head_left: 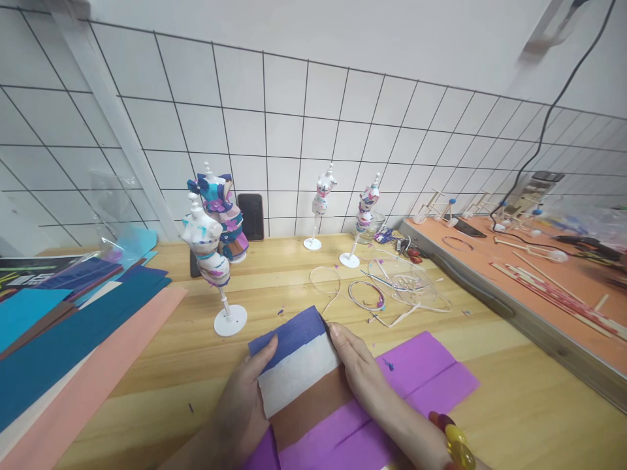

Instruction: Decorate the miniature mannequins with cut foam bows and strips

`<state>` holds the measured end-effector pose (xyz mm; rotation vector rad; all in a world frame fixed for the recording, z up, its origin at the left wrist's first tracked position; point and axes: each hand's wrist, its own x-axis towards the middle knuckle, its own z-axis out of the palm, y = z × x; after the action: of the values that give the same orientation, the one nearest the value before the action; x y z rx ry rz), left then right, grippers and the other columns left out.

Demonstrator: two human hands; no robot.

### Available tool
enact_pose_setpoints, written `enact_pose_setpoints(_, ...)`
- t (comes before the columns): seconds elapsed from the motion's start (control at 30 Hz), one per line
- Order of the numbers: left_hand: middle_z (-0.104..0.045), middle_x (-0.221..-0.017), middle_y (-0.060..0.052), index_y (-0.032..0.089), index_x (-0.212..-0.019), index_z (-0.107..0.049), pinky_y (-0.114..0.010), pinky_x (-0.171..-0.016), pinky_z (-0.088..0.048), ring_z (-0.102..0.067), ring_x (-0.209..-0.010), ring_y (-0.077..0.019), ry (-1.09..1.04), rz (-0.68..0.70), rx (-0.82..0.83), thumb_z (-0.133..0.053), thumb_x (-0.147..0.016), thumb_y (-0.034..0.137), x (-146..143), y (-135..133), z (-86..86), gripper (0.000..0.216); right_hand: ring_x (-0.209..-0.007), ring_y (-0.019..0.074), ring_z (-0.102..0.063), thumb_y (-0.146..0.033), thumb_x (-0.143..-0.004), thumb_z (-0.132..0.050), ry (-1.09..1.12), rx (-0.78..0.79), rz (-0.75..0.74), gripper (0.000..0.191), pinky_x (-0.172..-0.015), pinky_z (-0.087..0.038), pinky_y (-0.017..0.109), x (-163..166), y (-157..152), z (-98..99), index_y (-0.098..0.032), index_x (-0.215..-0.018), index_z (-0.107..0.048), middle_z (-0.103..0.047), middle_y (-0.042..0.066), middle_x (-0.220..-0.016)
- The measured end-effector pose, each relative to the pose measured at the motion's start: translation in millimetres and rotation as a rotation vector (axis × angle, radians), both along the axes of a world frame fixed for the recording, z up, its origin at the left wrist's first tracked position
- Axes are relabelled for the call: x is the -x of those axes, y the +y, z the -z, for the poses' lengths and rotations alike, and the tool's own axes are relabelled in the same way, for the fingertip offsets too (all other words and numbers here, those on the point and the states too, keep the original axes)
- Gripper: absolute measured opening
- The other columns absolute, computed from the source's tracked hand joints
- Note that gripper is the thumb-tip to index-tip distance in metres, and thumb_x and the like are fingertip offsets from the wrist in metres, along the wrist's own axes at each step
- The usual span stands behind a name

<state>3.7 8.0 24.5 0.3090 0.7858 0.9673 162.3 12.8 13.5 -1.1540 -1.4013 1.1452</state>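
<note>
Both my hands hold a stack of overlapping crepe paper strips [300, 378], banded dark blue, white, brown and purple. My left hand [247, 391] grips its left edge, thumb on top of the blue band and fingers hidden underneath. My right hand [360, 369] pinches the right edge near the blue corner, and a beaded bracelet [455, 437] circles that wrist. Beneath and to the right, a folded purple crepe sheet [435, 372] lies on the wooden table. Small white dress-form mannequins stand beyond, the nearest one [203, 238] painted with coloured patches.
Behind it stands a mannequin dressed in colourful paper [230, 215], with a phone [251, 217] against the tiled wall. Coloured paper sheets [98, 352] cover the left side. Wire loops [366, 296] and scraps lie centre right. An orange-topped surface [548, 261] holds sticks and wooden models.
</note>
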Motion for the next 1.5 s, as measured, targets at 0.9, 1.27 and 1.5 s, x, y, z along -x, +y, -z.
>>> enact_pose_setpoints(0.9,-0.062,-0.117,-0.009,0.020,-0.128,-0.046,-0.044,-0.099,-0.040,-0.054,-0.111,-0.0272,-0.053,-0.025,0.004,-0.058,-0.080,0.019,-4.3,-2.7,-5.1,0.049,-0.073,0.0170,-0.048,-0.051,-0.087,-0.037,-0.040,0.017,0.064,0.036,-0.070,-0.041,0.026,-2.4,2.8,10.6,-0.021,-0.073,-0.051,-0.052,0.000,-0.074)
enact_pose_setpoints(1.27,-0.064,-0.114,-0.009,0.019,-0.126,-0.047,-0.042,-0.098,-0.042,-0.056,-0.109,-0.0263,-0.002,-0.041,0.038,-0.059,-0.079,0.020,-4.8,-1.5,-3.7,0.048,-0.065,0.0152,-0.044,-0.051,-0.086,-0.039,-0.024,0.012,0.091,0.036,-0.065,-0.040,0.025,0.3,1.8,4.2,-0.021,-0.068,-0.044,-0.046,-0.002,-0.066)
enact_pose_setpoints(1.5,-0.062,-0.117,-0.009,0.020,-0.129,-0.045,-0.044,-0.097,-0.042,-0.057,-0.107,-0.0277,-0.040,-0.028,0.013,-0.059,-0.079,0.020,-5.7,-2.4,-3.3,0.051,-0.063,0.0147,-0.043,-0.052,-0.086,-0.039,-0.031,-0.006,0.110,0.038,-0.061,-0.039,0.025,0.4,3.4,8.6,-0.020,-0.067,-0.045,-0.044,-0.002,-0.064)
